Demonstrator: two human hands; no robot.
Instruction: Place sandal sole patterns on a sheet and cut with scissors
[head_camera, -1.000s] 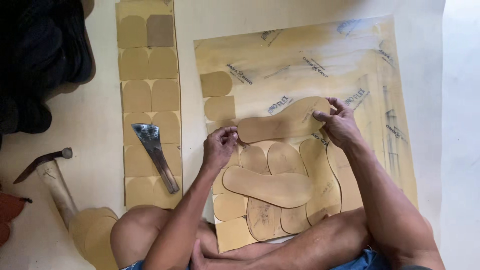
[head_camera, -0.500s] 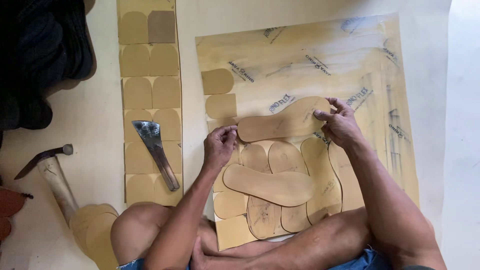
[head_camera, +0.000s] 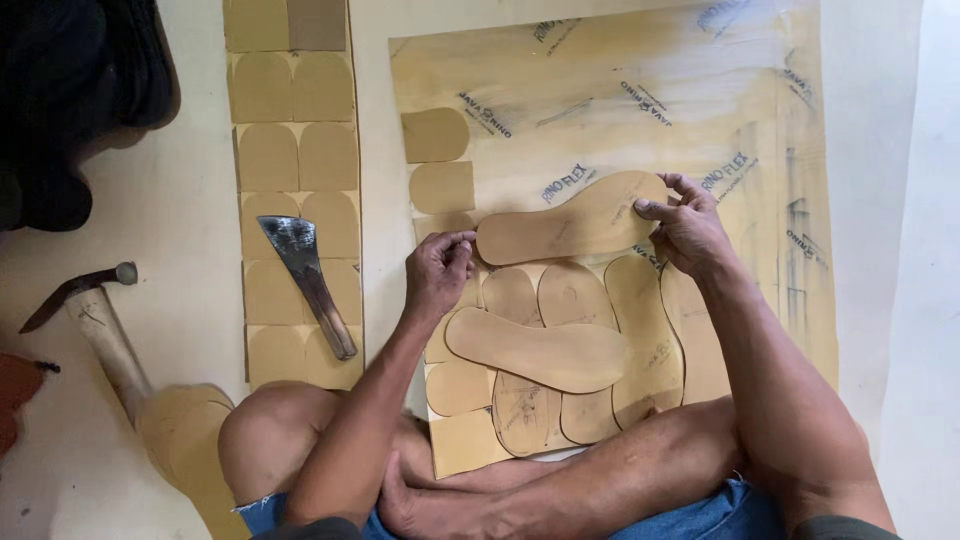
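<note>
From the head camera I look straight down on a person sitting cross-legged on a pale floor, both bare hands up on a tan insole-shaped cutout (head_camera: 570, 220) that lies crosswise over a large tan sheet (head_camera: 620, 90) with printing on it. My left hand (head_camera: 438, 272) has its fingers curled in and pinches the narrow heel end of the cutout between thumb and fingertips; my right hand (head_camera: 688, 232) is likewise closed in a pinch on the wide toe end, fingers bent over the edge. The cutout sits flat or nearly flat against the sheet, I cannot tell which, just above a row of outlined sole shapes (head_camera: 580, 300) marked on the sheet. A second loose insole cutout (head_camera: 540, 350) lies across those outlines, just below the held one and apart from both hands. At the sheet's left edge I see small rounded heel pieces (head_camera: 436, 135) stacked in a column. Further left a narrow strip of board (head_camera: 295, 180) is marked into many more rounded pieces, and a broad-bladed knife (head_camera: 305, 280) rests on it, blade end away from me. A hammer (head_camera: 85, 300) lies on the floor well to the left, its wooden handle running toward my knee (head_camera: 270, 440). A dark bundle (head_camera: 70, 90) fills the top left corner.
</note>
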